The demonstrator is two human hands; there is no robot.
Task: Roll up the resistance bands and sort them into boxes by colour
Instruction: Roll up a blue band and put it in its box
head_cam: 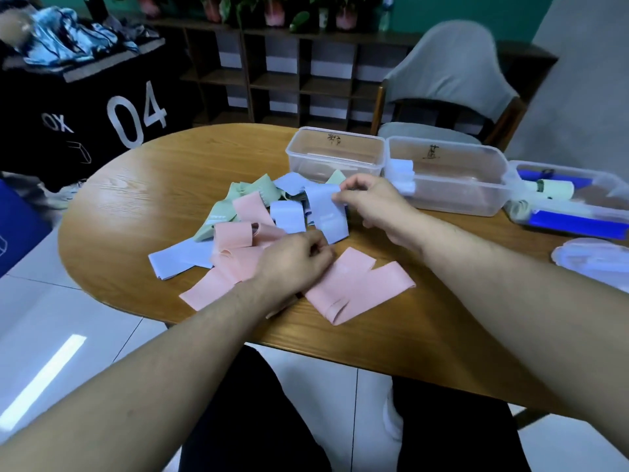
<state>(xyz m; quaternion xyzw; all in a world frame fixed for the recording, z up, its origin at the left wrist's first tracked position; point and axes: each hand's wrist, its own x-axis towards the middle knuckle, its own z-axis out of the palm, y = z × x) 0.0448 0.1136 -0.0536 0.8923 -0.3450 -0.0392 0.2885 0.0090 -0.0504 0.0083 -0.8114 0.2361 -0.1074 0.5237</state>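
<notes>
Above the pile, right hand [372,207] pinches blue band [328,212].

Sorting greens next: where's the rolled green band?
Head view, far right: the rolled green band lies in the rightmost clear box, beside the middle box.

Matt stretchy bands on a grained wooden table, clear plastic boxes behind.

The pink bands [354,284], blue bands [326,212] and green bands [252,192] look soft, smooth and matt, like thin rubber or cloth. The table [163,185] is wood-grained with a slight sheen. The boxes [337,155] are clear, glossy plastic. The chair [449,69] wears grey cloth.
</notes>
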